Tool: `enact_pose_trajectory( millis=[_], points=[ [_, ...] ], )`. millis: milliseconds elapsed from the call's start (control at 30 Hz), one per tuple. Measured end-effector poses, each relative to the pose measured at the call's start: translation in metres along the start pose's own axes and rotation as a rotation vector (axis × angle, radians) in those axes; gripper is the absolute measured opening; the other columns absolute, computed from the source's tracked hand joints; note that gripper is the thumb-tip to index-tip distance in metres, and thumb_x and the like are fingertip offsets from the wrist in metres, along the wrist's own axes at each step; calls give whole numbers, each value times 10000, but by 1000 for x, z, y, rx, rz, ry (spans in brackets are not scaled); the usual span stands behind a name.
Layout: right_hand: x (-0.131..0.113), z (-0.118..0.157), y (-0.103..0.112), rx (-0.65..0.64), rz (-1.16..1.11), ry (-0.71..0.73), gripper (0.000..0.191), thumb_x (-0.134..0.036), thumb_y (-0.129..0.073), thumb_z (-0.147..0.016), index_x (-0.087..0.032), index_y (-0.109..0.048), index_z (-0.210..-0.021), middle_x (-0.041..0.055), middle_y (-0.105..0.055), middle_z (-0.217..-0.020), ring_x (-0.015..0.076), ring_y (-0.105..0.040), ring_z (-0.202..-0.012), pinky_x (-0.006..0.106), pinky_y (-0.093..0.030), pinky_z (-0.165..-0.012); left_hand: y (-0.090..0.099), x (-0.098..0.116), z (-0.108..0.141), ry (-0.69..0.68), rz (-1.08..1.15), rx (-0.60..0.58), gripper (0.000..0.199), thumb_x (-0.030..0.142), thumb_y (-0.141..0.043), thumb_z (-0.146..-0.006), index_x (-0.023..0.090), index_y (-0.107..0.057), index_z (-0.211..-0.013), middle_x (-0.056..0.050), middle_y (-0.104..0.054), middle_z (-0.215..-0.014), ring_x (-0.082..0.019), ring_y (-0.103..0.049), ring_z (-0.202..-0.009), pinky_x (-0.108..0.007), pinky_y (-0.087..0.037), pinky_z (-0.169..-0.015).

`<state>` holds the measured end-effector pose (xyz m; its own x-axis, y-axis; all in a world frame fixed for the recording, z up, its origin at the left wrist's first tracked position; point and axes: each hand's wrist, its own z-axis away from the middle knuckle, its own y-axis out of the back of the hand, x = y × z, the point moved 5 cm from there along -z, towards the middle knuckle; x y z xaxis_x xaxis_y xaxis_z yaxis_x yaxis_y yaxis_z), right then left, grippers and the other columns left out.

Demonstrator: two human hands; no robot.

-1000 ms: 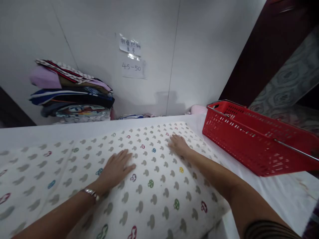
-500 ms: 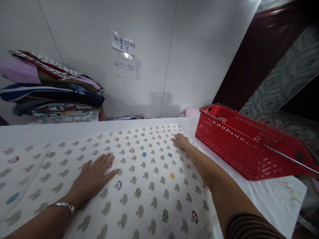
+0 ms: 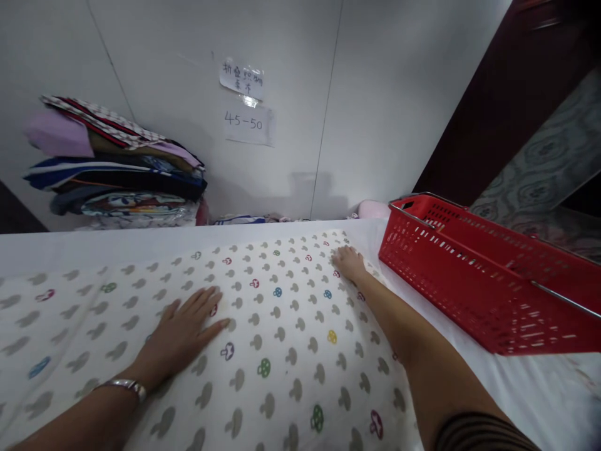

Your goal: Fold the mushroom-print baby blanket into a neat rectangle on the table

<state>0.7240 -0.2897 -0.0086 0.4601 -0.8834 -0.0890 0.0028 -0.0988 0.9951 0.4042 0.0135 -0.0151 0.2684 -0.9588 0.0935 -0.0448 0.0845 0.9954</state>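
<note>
A white cloth (image 3: 282,332) printed with grey and coloured mushrooms lies spread over the table, its far edge running near the table's back. My left hand (image 3: 188,329) rests palm down on its left middle part, fingers spread. Farther off, near the cloth's far right corner, my right hand (image 3: 349,263) lies flat with its fingers stretched out. Both hands touch the cloth and neither holds anything. A faint crease runs down the cloth's left part.
A red plastic basket (image 3: 451,282) with metal handles stands on the white-covered table (image 3: 154,244) at the right. Folded fabrics (image 3: 126,166) are stacked at the back left. Paper signs (image 3: 248,125) hang on the grey wall (image 3: 389,94). A pink object (image 3: 373,209) sits behind the table.
The whole view has shifted slightly, so things appear a little farther right. Both hands stay at nearly the same spots on the cloth.
</note>
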Motion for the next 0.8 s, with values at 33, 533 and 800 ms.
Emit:
enact_pose_trajectory(
  millis=[33, 533, 800],
  points=[
    [3, 9, 1, -9, -2, 26, 518, -527, -251, -943, -236, -423, -1336, 98, -310, -1478, 262, -219, -1363, 489, -194, -1061, 0, 0, -1, 2, -3, -3, 678, 551, -358, -828, 238, -337, -1430, -49, -289, -1504, -294, -233, -1388, -522, -184, -1114],
    [114, 155, 23, -92, -84, -126, 581, -529, -292, -941, -177, -411, -1388, 121, -338, -1476, 231, -274, -1373, 401, -266, -1083, 8, 66, 42, -36, 57, -54, 679, 570, -225, -877, 192, -343, -1428, -61, -186, -1536, -275, -138, -1417, -500, -162, -1126],
    [133, 212, 40, -5, -214, -381, 429, -332, -474, -872, -142, -562, -1246, 77, -710, -942, 189, -662, -832, 248, -469, -715, -1, 117, 117, -247, 114, -44, 652, 579, -298, -877, 209, -384, -1406, -64, -235, -1518, -264, -197, -1405, -487, -187, -1128]
  ],
)
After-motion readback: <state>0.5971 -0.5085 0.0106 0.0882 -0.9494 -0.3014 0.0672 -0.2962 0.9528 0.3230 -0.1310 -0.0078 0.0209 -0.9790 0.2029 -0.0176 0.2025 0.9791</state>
